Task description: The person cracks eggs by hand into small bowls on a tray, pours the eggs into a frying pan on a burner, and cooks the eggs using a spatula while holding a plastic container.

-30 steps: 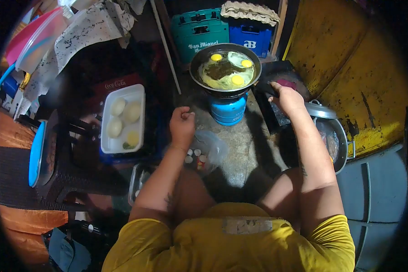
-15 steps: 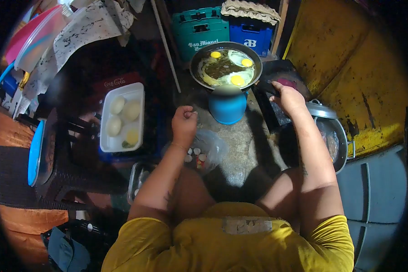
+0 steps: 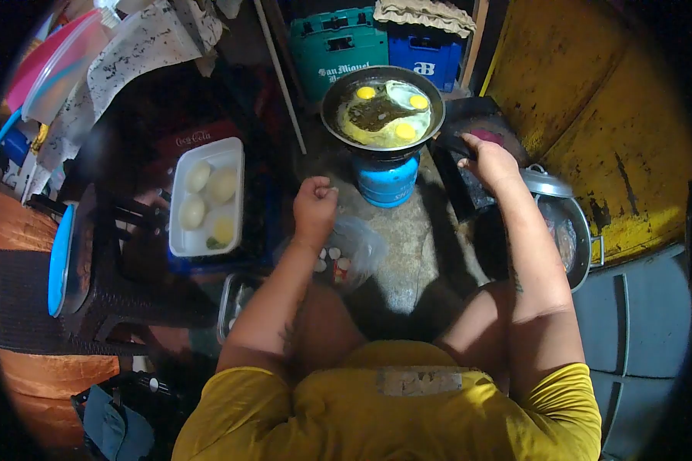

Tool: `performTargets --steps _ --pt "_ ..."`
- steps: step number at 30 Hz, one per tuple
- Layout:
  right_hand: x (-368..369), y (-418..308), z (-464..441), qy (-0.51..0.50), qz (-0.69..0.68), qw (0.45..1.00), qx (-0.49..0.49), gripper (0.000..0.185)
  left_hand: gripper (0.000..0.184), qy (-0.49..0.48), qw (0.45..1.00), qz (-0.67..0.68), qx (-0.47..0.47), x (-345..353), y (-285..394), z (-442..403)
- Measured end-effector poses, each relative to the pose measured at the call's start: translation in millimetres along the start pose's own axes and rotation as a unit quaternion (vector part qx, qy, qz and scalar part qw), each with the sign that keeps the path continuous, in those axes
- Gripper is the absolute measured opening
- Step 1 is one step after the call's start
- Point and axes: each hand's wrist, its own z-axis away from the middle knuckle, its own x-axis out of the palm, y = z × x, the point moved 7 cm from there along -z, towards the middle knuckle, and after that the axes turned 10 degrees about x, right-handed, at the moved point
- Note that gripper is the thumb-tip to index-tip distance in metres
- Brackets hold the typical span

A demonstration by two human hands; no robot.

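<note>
"The left hand [image 3: 315,211] had shifted slightly right."

"And the pan [image 3: 333,117]?"

"Upper centre, over the blue stove [image 3: 388,183], with three eggs [image 3: 405,131] in it. The right hand [image 3: 492,160] had its fingers wrapped round the handle [image 3: 454,145]."

"The left's grip?"

"Curled closed; I couldn't tell if it held anything."

"Farther out?"

"A white tray [image 3: 194,240] left of centre, a pot [image 3: 582,250] at right."

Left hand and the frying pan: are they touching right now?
Apart. The head view shows a strip of floor between the curled left hand and the frying pan.
</note>
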Motion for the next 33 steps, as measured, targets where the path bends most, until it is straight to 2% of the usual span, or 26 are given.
performTargets --steps 3,7,9,19,22,25,28,31,33 --pt "-2.3 -1.0 3.1 0.001 -0.002 1.0 0.004 0.059 0.027 -0.002 1.0 -0.013 -0.014 -1.1 -6.3 -0.9" --pt "-1.2 -0.9 2.0 -0.005 0.019 1.0 0.012 0.061 0.022 -0.003 1.0 -0.024 0.004 0.1 -1.9 -0.4" --pt "-2.3 -1.3 3.3 -0.009 0.022 0.999 0.024 0.062 0.027 -0.006 0.999 0.016 -0.045 1.2 -13.5 -1.1" --pt "-4.1 -3.9 13.0 0.012 0.06 0.997 0.041 0.074 0.027 -0.003 1.0 -0.012 -0.004 -0.3 -14.5 -2.1" --pt "-8.4 -5.2 18.9 0.026 0.069 0.996 0.049 0.077 0.028 -0.007 0.999 -0.033 -0.022 -0.5 -13.9 -1.2" --pt "-18.7 -5.1 24.3 0.095 0.063 0.993 0.043 0.072 0.029 -0.001 0.999 -0.047 -0.006 0.1 -5.1 0.6" --pt "-39.8 -5.5 32.5 0.158 -0.024 0.987 0.003 0.054 0.03 -0.008 0.997 -0.072 -0.01 0.7 -2.2 -0.1" --pt "-94.8 -29.8 74.3 0.257 -0.232 0.926 -0.154 0.026 0.03 -0.023 0.995 -0.096 -0.011 2.4 0.7 -1.1" --pt "-148.6 -56.4 129.4 0.314 -0.282 0.877 -0.231 0.022 0.032 -0.009 0.998 -0.069 -0.012 2.9 -1.0 -1.4"
